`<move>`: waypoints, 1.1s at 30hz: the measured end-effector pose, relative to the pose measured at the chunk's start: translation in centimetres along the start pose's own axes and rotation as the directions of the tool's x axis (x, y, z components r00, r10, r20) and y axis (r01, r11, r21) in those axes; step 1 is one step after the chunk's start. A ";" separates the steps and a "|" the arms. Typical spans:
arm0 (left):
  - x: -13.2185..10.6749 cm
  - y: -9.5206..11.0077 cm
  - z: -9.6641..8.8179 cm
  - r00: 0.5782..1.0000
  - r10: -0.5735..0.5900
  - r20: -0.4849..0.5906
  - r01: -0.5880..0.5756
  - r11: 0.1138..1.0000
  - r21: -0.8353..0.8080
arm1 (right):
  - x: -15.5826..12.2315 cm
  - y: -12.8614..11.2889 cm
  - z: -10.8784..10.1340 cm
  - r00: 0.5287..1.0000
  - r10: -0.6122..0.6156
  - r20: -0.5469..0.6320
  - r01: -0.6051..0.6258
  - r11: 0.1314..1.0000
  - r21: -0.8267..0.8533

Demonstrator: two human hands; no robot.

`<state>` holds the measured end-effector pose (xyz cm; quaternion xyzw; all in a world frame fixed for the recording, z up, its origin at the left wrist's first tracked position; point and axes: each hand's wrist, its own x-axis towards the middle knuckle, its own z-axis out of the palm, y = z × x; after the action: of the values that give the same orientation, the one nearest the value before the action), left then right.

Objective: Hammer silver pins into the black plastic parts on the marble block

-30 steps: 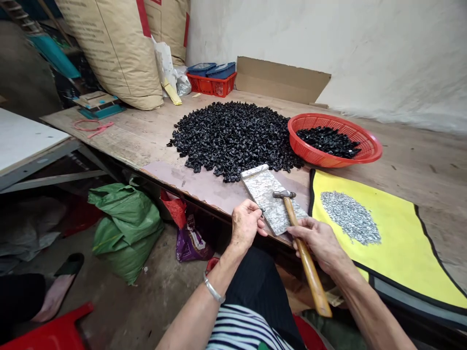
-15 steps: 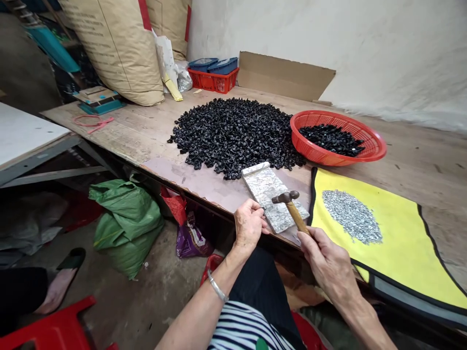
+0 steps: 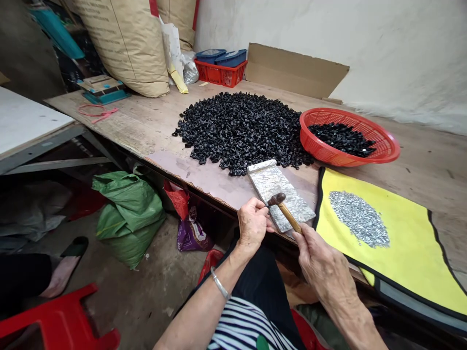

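My left hand, fingers pinched, holds a small black part at the left edge of a speckled stone slab. The part is mostly hidden by my fingertips and the hammer. Wrapped round the wooden handle of a hammer is my right hand. The hammer's head is right beside my left fingertips, at the black part; whether it touches cannot be made out. Beyond the slab lies a large heap of black parts. Small silvery metal pieces are piled on a yellow cloth at the right.
A red basket with more black parts stands behind the cloth. Large paper sacks and a red crate with blue boxes stand at the back. On the floor are a green sack, a red stool and another person's foot.
The hammer head has come down and left, closer to my left fingertips. My left hand still pinches the black part at the slab's edge. The whole view has shifted slightly.
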<state>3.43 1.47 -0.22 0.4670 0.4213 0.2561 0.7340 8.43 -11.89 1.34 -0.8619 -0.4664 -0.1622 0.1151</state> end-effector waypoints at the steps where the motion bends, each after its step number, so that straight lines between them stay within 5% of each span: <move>1: 0.0 0.0 0.0 1.000 0.000 -0.001 0.000 1.000 -0.005 | 0.1 -0.1 -0.2 1.000 -0.008 -0.012 0.008 1.000 -0.002; 6: 0.1 -0.2 0.0 1.000 -0.015 0.007 0.015 1.000 -0.027 | 0.1 -0.8 -1.5 0.975 0.018 -0.222 -0.009 0.999 0.038; 13: 0.5 -0.6 0.0 1.000 -0.011 0.011 0.012 0.997 -0.070 | -0.3 -1.6 -1.0 0.999 -0.010 -0.035 0.003 0.981 -0.196; 22: 0.5 -0.5 0.1 1.000 -0.024 0.005 0.025 0.997 -0.080 | -0.3 -1.5 -2.3 0.994 0.004 -0.106 -0.016 0.994 -0.107; 26: 0.5 -0.5 0.1 1.000 -0.023 0.012 0.024 0.997 -0.074 | -0.2 -1.9 -2.8 0.958 0.094 -0.272 -0.124 0.988 -0.096; 28: 0.5 -0.6 0.1 1.000 -0.008 0.010 0.009 0.998 -0.068 | -0.2 -2.2 -2.4 0.969 0.088 -0.229 -0.123 0.982 -0.141; 31: 0.6 -0.8 0.1 1.000 0.006 0.013 -0.005 0.998 -0.066 | -0.3 -2.2 -1.9 0.998 0.066 -0.010 -0.067 0.976 -0.206; 33: 0.7 -0.8 0.1 1.000 0.000 0.016 0.001 0.998 -0.069 | -0.3 -2.1 -2.1 0.996 0.090 -0.016 -0.091 0.980 -0.175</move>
<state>3.84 1.58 -1.22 0.4435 0.4064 0.2667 0.7530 6.12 -11.71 3.26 -0.8883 -0.4102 -0.2008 0.0477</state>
